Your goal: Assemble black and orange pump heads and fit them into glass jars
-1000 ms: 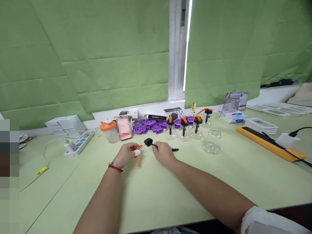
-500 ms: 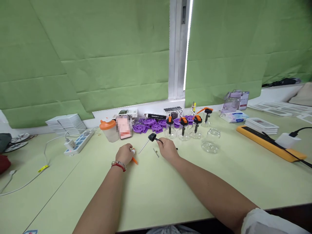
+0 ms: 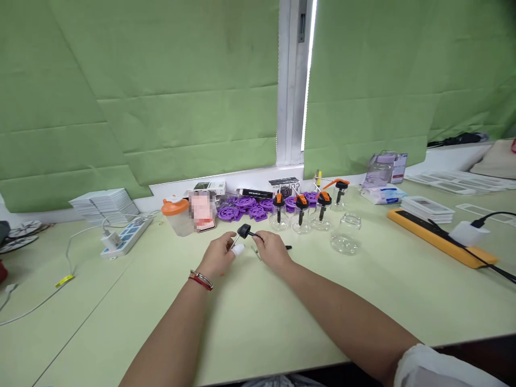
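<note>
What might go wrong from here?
1. The small metal pin lies loose beside the right hand; a brush could send it rolling.
2. That hand grips the black cap by its thin stem, so the cap might twist.
3. The lidless glass jar could tip if bumped.

My left hand and right hand pinch, fingertips facing near each other, forearms slanting back behind them.

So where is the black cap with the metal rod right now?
In the head view, the black cap sits just below centre, between the left hand and the right hand, left of the lidless glass jar.
</note>
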